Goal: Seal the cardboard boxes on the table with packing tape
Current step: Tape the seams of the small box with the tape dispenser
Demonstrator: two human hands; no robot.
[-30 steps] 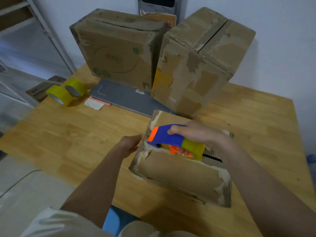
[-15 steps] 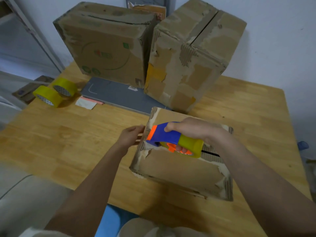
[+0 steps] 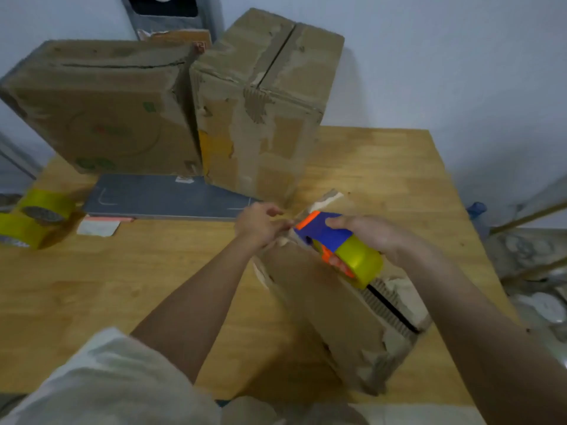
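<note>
Nearest us on the table [image 3: 92, 296], the small box [image 3: 331, 314] runs lengthwise away and leftward. Our right hand [image 3: 371, 234] grips the tape dispenser [image 3: 337, 246] atop its far end, nose pointing left; our left hand [image 3: 260, 223] pinches at that nose. Two tall boxes [image 3: 257, 118] stand beyond.

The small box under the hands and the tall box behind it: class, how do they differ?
The small box lies low and flat at the table's front; the tall box stands upright at the back. The right hand holds a tape dispenser on the small box; nothing touches the tall box's top. Both are worn brown cardboard with open top seams.
</note>
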